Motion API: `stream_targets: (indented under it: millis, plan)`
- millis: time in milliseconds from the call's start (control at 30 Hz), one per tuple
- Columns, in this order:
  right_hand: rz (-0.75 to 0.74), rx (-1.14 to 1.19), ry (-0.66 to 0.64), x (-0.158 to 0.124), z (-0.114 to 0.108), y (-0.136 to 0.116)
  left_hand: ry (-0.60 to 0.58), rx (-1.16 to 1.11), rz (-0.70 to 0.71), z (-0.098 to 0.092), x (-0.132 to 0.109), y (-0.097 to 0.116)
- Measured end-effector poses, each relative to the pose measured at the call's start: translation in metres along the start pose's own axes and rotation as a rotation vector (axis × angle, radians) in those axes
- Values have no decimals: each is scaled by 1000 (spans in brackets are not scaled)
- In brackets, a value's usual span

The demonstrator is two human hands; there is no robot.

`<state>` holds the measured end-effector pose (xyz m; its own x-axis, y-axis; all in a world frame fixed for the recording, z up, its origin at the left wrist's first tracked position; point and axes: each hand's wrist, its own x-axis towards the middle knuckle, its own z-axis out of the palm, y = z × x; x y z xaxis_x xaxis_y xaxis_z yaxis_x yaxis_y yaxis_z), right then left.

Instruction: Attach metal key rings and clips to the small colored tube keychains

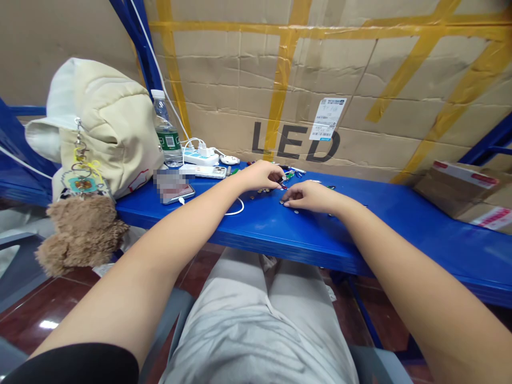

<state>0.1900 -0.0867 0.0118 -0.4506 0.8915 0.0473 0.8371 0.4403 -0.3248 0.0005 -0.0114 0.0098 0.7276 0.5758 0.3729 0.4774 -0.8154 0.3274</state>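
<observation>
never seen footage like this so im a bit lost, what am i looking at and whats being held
This is one picture from a camera worn on a person's head, looking down at their own arms. There's no machine, just two bare hands. The left hand and right hand are over a blue shelf, among small scattered pieces. Their fingertips are right by these pieces, but they're too small for me to tell whether either hand holds one. Further along the shelf are a water bottle and a power strip.

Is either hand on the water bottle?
No, the left hand and right hand are at small scattered parts on the blue bench, away from the upright water bottle.
</observation>
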Motion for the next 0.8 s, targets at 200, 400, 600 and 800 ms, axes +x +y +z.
stream_targets:
  millis: [200,400,600,800]
  plan:
    - [-20,68,3,4,6,-3,-21,34,26,2,2,-3]
    - [-45,160,472,2,-2,5,-25,-59,20,3,1,-3]
    - [-37,175,565,3,-3,9,-35,-255,13,2,-1,5]
    - [-35,161,556,6,1,10,-19,-302,54,3,-3,7]
